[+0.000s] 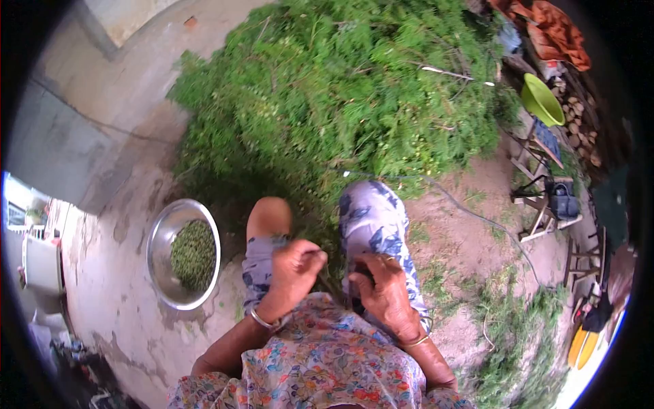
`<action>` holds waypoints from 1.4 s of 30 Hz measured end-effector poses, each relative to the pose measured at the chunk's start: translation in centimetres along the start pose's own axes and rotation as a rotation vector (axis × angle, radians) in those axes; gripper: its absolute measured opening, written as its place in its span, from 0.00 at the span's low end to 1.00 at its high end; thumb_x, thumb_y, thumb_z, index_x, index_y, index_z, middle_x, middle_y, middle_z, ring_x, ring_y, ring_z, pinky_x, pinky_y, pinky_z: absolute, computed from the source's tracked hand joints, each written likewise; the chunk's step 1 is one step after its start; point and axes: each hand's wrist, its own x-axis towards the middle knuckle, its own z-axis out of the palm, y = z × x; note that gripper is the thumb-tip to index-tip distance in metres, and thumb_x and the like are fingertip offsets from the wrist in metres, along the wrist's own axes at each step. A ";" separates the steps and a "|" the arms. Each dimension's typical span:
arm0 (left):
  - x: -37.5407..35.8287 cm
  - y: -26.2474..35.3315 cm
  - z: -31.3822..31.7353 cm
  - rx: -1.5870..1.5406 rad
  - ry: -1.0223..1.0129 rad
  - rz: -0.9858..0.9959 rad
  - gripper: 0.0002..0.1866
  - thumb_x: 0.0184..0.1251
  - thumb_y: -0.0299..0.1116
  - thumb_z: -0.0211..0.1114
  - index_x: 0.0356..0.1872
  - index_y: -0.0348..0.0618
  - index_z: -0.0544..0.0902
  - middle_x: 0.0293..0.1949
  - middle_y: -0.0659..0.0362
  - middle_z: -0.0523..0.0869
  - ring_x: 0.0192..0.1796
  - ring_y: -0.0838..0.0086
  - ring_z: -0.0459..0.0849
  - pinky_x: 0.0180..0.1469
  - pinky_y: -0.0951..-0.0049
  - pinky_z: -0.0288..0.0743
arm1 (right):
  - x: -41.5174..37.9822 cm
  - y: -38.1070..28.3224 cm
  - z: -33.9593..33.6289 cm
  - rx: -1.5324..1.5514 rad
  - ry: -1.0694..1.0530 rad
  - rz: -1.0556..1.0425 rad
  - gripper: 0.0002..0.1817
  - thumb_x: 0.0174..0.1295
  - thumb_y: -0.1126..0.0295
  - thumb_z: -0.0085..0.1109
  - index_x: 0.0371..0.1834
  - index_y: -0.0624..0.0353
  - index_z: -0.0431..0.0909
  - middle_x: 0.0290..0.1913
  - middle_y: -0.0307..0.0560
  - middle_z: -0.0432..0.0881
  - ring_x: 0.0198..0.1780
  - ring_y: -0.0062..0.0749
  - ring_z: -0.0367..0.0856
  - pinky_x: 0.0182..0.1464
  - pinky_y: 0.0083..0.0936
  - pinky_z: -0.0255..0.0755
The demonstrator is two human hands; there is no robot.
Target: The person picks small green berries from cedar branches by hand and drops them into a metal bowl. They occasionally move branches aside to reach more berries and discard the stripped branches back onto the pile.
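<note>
Over my lap, my left hand (pixel 297 267) is raised with its fingers curled together; whatever lies between them is too small to make out. My right hand (pixel 383 285) is beside it, over the patterned trouser leg (pixel 375 218), its fingers also curled and pinched, their contents hidden. The two hands are apart. A big heap of leafy green branches (pixel 327 95) lies on the ground just beyond my knees. To the left, a round metal bowl (pixel 158 269) holds many small green pieces (pixel 194 255).
At the right are a yellow-green basin (pixel 543 100), small wooden stools with a dark bag (pixel 564 201) on one, and stacked firewood (pixel 579 126). More cut greenery (pixel 514 341) lies at the lower right. A cable (pixel 470 213) crosses the ground.
</note>
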 end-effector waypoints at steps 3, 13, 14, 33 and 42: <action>-0.6 -4.3 -2.3 0.157 0.014 -0.136 0.11 0.55 0.32 0.65 0.27 0.30 0.79 0.19 0.51 0.79 0.21 0.67 0.79 0.26 0.69 0.71 | 0.5 0.5 0.7 -0.004 -0.013 0.015 0.14 0.49 0.74 0.63 0.40 0.62 0.76 0.33 0.54 0.80 0.37 0.53 0.77 0.41 0.42 0.70; 0.2 -8.0 2.8 0.066 -0.243 -0.268 0.12 0.55 0.32 0.62 0.37 0.35 0.82 0.27 0.48 0.81 0.30 0.61 0.79 0.35 0.65 0.70 | 0.8 0.4 1.6 -0.170 0.036 -0.080 0.11 0.47 0.76 0.62 0.36 0.61 0.77 0.32 0.51 0.81 0.36 0.48 0.77 0.40 0.38 0.70; 0.4 -9.1 2.7 0.117 -0.251 -0.076 0.13 0.52 0.28 0.62 0.40 0.37 0.82 0.29 0.47 0.81 0.31 0.59 0.79 0.37 0.64 0.71 | 0.8 0.4 1.3 -0.109 0.060 -0.012 0.09 0.49 0.75 0.62 0.35 0.61 0.78 0.31 0.50 0.81 0.34 0.47 0.78 0.38 0.37 0.71; 19.3 -28.4 -0.1 0.528 0.523 -0.473 0.18 0.40 0.33 0.74 0.22 0.31 0.74 0.18 0.50 0.77 0.22 0.66 0.77 0.28 0.63 0.72 | 17.0 5.2 -1.1 0.334 0.046 0.269 0.03 0.56 0.78 0.59 0.32 0.66 0.79 0.23 0.43 0.81 0.25 0.19 0.75 0.28 0.19 0.70; 19.7 -30.3 0.7 -0.016 0.032 -0.310 0.17 0.40 0.28 0.74 0.33 0.31 0.79 0.22 0.53 0.82 0.21 0.70 0.78 0.24 0.67 0.72 | 17.2 6.0 -2.9 0.340 0.039 0.378 0.05 0.58 0.78 0.56 0.34 0.70 0.79 0.26 0.44 0.82 0.27 0.17 0.76 0.30 0.15 0.71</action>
